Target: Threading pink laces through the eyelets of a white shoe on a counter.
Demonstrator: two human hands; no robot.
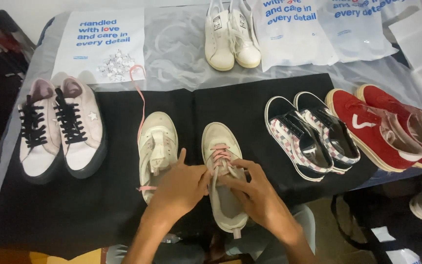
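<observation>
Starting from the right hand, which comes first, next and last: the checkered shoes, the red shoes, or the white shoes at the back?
From the right hand:
1. Checkered shoes, just to its right.
2. White shoes, at the table's far edge.
3. Red shoes, far right; nearly level with the white pair.

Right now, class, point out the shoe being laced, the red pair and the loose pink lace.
Shoe being laced (219, 142), head view, toe cap.
Red pair (367, 134), head view, near shoe's side.
Loose pink lace (141, 100), head view, mid-strand.

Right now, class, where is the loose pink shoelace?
In the head view the pink shoelace trails left of centre on the black cloth, from the clear plastic sheet down along the left cream sneaker, beside the left hand.
</observation>
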